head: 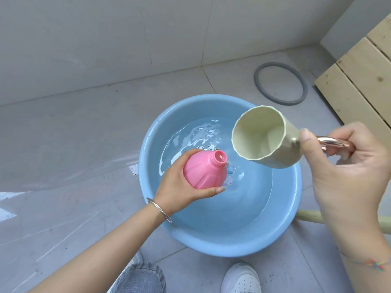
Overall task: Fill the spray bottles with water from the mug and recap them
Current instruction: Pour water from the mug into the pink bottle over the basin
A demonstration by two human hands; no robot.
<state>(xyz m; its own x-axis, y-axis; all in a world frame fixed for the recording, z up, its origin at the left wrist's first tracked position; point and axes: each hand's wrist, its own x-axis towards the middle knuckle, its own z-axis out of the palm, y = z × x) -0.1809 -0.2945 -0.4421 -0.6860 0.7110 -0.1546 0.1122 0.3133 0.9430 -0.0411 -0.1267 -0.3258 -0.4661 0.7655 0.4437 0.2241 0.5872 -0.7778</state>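
The left hand [179, 182] curls around the uncapped pink bottle [204, 170] over the blue basin [275, 233] of water. The right hand [347, 166] grips the tilted mug [266, 136] by its handle, just right of the bottle's mouth.

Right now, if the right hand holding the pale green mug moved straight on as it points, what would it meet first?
Probably the pink plastic bottle, which the left hand holds over the blue round basin. The mug in the right hand leads that way, though depth is unclear.
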